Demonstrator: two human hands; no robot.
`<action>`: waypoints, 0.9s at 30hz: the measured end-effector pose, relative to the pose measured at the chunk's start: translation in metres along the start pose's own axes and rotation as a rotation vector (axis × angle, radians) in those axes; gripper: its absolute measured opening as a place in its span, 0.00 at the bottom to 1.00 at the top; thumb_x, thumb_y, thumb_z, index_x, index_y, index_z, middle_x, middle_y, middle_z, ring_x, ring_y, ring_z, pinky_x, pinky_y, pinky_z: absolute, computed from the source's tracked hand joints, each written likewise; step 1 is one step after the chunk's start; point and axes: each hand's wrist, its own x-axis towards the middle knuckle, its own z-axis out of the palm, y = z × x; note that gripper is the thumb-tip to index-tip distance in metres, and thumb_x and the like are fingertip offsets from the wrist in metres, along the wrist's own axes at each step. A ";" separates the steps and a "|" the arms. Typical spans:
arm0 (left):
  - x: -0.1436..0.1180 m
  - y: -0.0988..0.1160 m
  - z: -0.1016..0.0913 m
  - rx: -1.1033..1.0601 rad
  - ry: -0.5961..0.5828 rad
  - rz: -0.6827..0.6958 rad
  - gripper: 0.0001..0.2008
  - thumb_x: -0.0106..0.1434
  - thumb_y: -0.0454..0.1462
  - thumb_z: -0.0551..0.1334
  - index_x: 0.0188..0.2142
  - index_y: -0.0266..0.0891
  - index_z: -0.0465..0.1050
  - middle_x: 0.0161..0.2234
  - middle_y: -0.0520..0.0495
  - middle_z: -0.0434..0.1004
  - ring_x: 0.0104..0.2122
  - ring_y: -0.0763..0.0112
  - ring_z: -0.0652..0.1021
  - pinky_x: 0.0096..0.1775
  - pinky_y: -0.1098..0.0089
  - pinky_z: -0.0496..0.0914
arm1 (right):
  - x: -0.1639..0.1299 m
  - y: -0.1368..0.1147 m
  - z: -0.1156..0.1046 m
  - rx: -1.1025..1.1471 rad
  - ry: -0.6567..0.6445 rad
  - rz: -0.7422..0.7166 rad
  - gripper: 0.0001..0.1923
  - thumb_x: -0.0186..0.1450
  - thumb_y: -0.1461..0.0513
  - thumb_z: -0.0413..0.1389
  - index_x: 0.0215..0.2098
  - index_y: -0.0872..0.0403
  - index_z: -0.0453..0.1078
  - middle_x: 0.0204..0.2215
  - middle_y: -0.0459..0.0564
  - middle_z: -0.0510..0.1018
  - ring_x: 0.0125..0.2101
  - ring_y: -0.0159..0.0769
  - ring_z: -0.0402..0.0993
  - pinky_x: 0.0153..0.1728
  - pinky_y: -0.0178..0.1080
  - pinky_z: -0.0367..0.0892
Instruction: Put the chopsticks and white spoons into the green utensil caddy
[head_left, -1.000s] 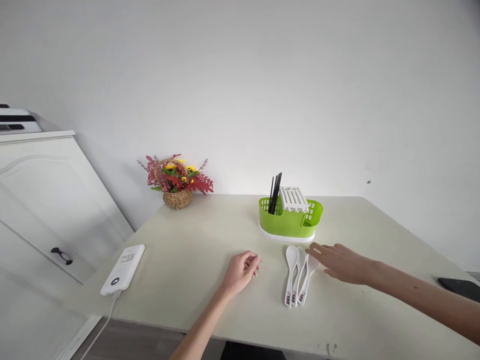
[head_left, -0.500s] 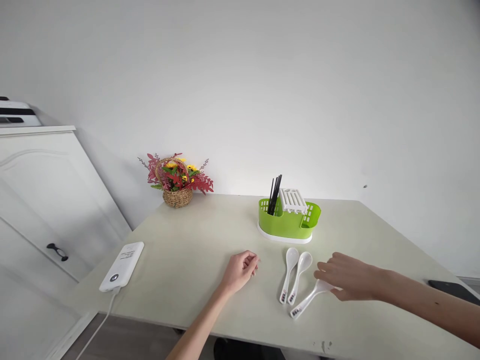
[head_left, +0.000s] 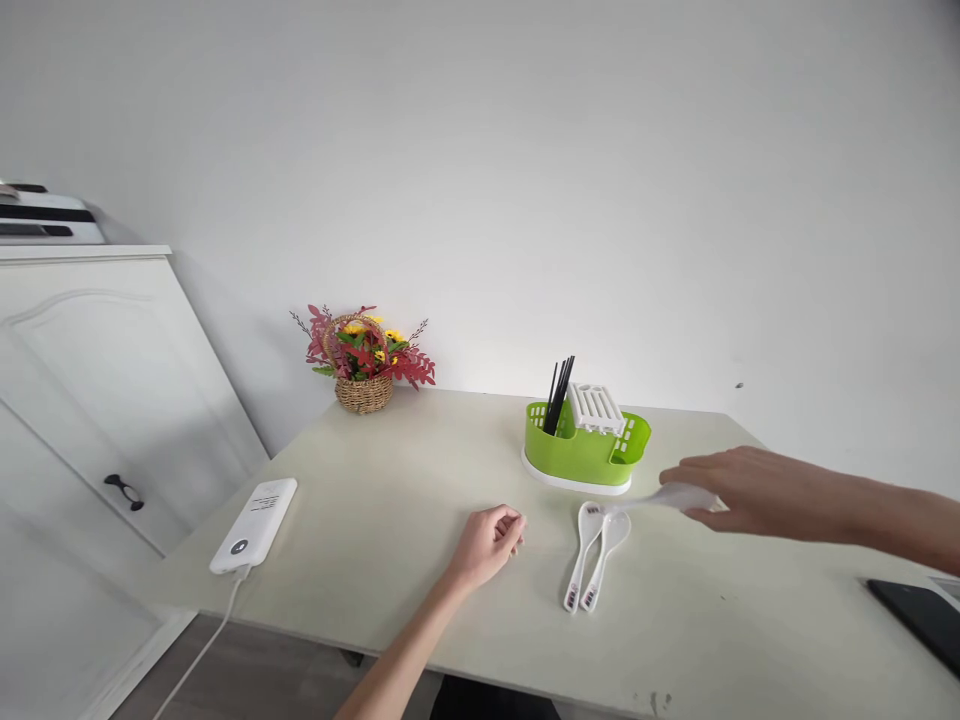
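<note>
Holding black chopsticks (head_left: 559, 396), green caddy (head_left: 585, 455); right hand (head_left: 731, 490) grips spoon (head_left: 667, 497), left hand (head_left: 491, 540) curled

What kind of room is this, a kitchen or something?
Probably a home dining corner: a plain table against a white wall holds a green cutlery drainer with chopsticks, white soup spoons and a flower basket.

A home dining spot: a pale table (head_left: 390, 520) against a bare white wall, a flower basket (head_left: 364, 360), a green cutlery holder (head_left: 585, 450) with chopsticks (head_left: 559, 395), and a white panelled cabinet (head_left: 97, 370) beside it.
</note>
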 end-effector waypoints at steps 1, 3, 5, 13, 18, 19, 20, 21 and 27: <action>0.000 0.000 0.000 0.000 0.002 0.001 0.19 0.71 0.51 0.59 0.35 0.38 0.75 0.29 0.48 0.80 0.25 0.72 0.77 0.29 0.75 0.70 | 0.002 -0.002 -0.012 0.037 -0.015 0.034 0.16 0.69 0.56 0.51 0.49 0.42 0.78 0.43 0.48 0.84 0.36 0.41 0.80 0.38 0.41 0.68; 0.001 -0.001 0.000 -0.004 0.005 0.004 0.19 0.71 0.51 0.59 0.35 0.38 0.75 0.29 0.48 0.79 0.25 0.72 0.77 0.29 0.75 0.70 | 0.007 -0.004 -0.036 0.083 0.000 0.130 0.18 0.71 0.53 0.49 0.53 0.42 0.76 0.47 0.49 0.83 0.37 0.42 0.79 0.37 0.41 0.68; 0.001 0.000 0.001 -0.013 0.005 0.008 0.19 0.71 0.51 0.59 0.35 0.38 0.75 0.28 0.48 0.79 0.25 0.72 0.77 0.29 0.75 0.70 | 0.014 -0.005 -0.055 0.063 0.054 0.224 0.19 0.72 0.51 0.49 0.56 0.42 0.74 0.48 0.49 0.83 0.38 0.43 0.79 0.35 0.41 0.68; 0.000 0.000 0.000 -0.025 0.014 0.002 0.19 0.70 0.52 0.59 0.35 0.38 0.75 0.28 0.48 0.79 0.24 0.72 0.77 0.28 0.74 0.70 | 0.078 -0.021 -0.066 -0.330 0.057 0.203 0.18 0.74 0.57 0.47 0.57 0.54 0.70 0.46 0.58 0.80 0.39 0.46 0.81 0.36 0.43 0.68; 0.000 0.001 0.000 -0.029 0.014 -0.014 0.19 0.70 0.52 0.59 0.34 0.38 0.75 0.28 0.48 0.79 0.24 0.72 0.77 0.28 0.74 0.70 | 0.123 -0.045 -0.051 -0.426 0.008 0.070 0.12 0.73 0.64 0.50 0.50 0.59 0.72 0.42 0.60 0.80 0.36 0.44 0.81 0.31 0.39 0.66; 0.000 0.001 0.000 -0.028 0.013 -0.014 0.19 0.70 0.52 0.59 0.34 0.39 0.75 0.28 0.48 0.79 0.24 0.72 0.77 0.28 0.74 0.70 | 0.130 -0.049 -0.047 -0.436 -0.007 0.042 0.12 0.72 0.66 0.51 0.50 0.59 0.72 0.42 0.60 0.80 0.37 0.44 0.81 0.31 0.38 0.65; 0.001 0.001 0.000 -0.026 0.014 -0.013 0.19 0.70 0.52 0.59 0.34 0.39 0.75 0.28 0.48 0.79 0.24 0.72 0.77 0.27 0.74 0.70 | 0.137 -0.053 -0.044 -0.444 -0.024 0.016 0.12 0.70 0.69 0.52 0.49 0.59 0.72 0.42 0.61 0.80 0.37 0.44 0.81 0.32 0.38 0.65; 0.001 0.002 0.001 -0.026 0.016 -0.013 0.19 0.70 0.51 0.59 0.34 0.39 0.75 0.28 0.48 0.79 0.24 0.72 0.77 0.27 0.74 0.70 | 0.142 -0.057 -0.041 -0.452 -0.042 -0.006 0.13 0.68 0.71 0.53 0.49 0.59 0.72 0.42 0.61 0.80 0.37 0.43 0.81 0.32 0.37 0.66; 0.000 0.000 0.002 -0.054 0.019 -0.017 0.19 0.70 0.51 0.59 0.35 0.38 0.75 0.28 0.48 0.79 0.24 0.73 0.77 0.28 0.75 0.70 | 0.167 -0.068 -0.027 -0.483 -0.138 -0.097 0.15 0.61 0.74 0.59 0.46 0.59 0.74 0.40 0.62 0.81 0.37 0.44 0.81 0.33 0.39 0.67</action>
